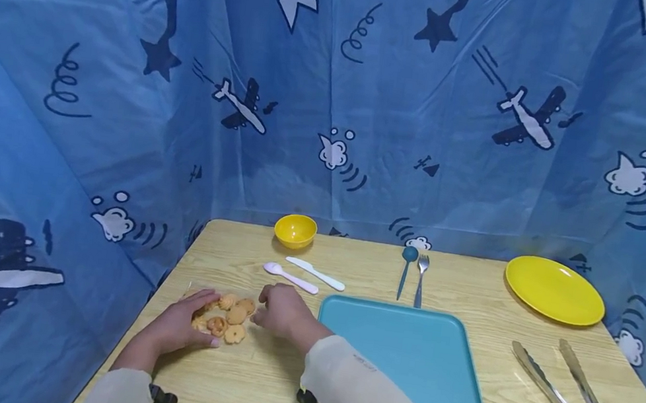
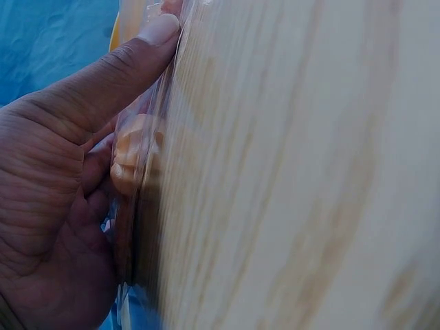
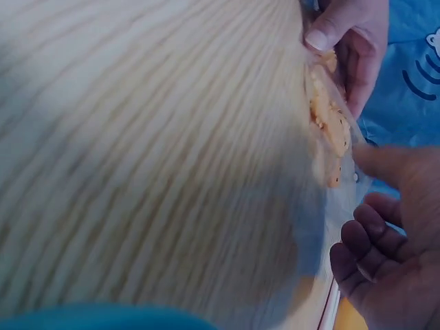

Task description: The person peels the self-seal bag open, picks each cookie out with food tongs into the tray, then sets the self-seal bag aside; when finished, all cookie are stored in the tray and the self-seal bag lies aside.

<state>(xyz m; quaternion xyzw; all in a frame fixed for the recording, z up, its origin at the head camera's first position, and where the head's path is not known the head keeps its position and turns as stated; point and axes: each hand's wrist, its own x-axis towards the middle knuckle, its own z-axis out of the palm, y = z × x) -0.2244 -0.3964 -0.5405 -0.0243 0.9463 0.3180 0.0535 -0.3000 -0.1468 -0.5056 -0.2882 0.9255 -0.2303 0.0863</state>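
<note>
A clear plastic bag of several golden cookies [image 1: 235,314] lies at the left of the table. My left hand [image 1: 185,323] holds the bag from its left side, thumb on the near side and fingers on the far side. In the left wrist view the left thumb [image 2: 103,72] presses against the plastic beside a cookie [image 2: 135,155]. My right hand [image 1: 284,311] is at the bag's right edge. The right wrist view shows its thumb [image 3: 381,163] at the plastic, with the other fingers [image 3: 368,240] loosely bent and apart from it.
A teal tray [image 1: 400,363] lies right of the bag. Behind are a lilac spoon [image 1: 290,277], white knife [image 1: 315,273], yellow bowl [image 1: 295,231], dark teal spoon [image 1: 405,271] and fork [image 1: 420,279]. A yellow plate [image 1: 555,290] and tongs [image 1: 582,397] lie at right. Blue curtain [image 1: 370,100] surrounds the table.
</note>
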